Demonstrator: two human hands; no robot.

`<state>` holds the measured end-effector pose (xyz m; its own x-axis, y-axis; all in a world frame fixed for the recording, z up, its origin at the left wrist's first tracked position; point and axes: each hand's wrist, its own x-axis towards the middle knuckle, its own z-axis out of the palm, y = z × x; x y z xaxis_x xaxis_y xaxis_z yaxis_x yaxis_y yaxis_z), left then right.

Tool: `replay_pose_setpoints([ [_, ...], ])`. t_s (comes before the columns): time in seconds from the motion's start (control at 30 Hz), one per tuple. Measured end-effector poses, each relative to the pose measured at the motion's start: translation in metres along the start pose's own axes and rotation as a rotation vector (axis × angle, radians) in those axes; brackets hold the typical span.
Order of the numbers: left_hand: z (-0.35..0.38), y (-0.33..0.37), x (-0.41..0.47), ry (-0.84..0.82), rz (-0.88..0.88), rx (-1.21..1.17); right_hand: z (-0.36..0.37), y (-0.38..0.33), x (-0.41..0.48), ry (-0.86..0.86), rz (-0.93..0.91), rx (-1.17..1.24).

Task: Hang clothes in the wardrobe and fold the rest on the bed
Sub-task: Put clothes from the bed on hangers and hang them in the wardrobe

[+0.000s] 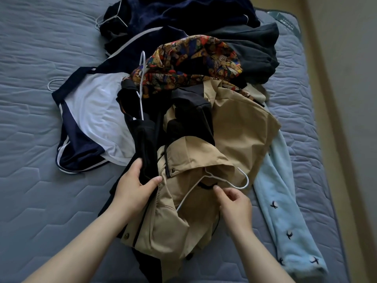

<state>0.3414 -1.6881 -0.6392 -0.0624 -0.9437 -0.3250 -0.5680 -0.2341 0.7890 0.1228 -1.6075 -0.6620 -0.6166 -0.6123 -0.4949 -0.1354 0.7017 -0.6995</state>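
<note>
On the bed (pixel 40 190), the left hand (pixel 135 185) grips a fold of a black garment (pixel 145 144) at the zip edge of the tan jacket (pixel 240 127). The right hand (pixel 234 203) has curled fingers at the white hanger (pixel 247 179) lying in the jacket's collar; I cannot tell if it pinches the wire. A pale blue fleece (pixel 285 211) lies to the right. Beyond are a white-and-navy shirt (pixel 95 119), a bear-print garment (pixel 193 58) and dark navy clothes (pixel 183 15).
</note>
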Motion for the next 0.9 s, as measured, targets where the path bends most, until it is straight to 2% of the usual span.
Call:
replay_pose_setpoints([
  [0.1,0.003,0.000,-0.001,-0.002,0.005,0.005,0.004,-0.003,0.012,0.173,0.122,-0.008],
  [0.17,0.003,0.000,0.000,0.000,0.005,0.006,0.006,-0.005,0.021,0.257,0.286,0.156],
  [0.23,0.004,-0.001,0.000,-0.018,-0.003,0.012,0.009,-0.006,0.026,0.163,0.323,0.396],
  [0.33,0.005,-0.001,0.001,-0.090,-0.027,0.035,0.014,-0.006,0.029,0.042,0.220,0.442],
  [0.47,0.006,-0.007,0.004,-0.187,-0.147,0.190,0.021,-0.005,0.020,-0.142,0.256,0.617],
  [0.6,0.011,-0.015,0.000,-0.184,-0.265,0.336,0.023,0.002,0.008,-0.276,0.284,0.697],
  [0.67,0.014,-0.015,-0.001,-0.171,-0.267,0.371,0.024,0.001,0.004,-0.259,0.247,0.700],
  [0.73,0.012,-0.009,0.001,-0.170,-0.246,0.327,0.023,-0.003,0.005,-0.185,0.135,0.648],
  [0.9,-0.013,0.030,0.014,-0.055,-0.196,0.043,-0.004,-0.035,0.014,-0.045,-0.213,0.407],
])
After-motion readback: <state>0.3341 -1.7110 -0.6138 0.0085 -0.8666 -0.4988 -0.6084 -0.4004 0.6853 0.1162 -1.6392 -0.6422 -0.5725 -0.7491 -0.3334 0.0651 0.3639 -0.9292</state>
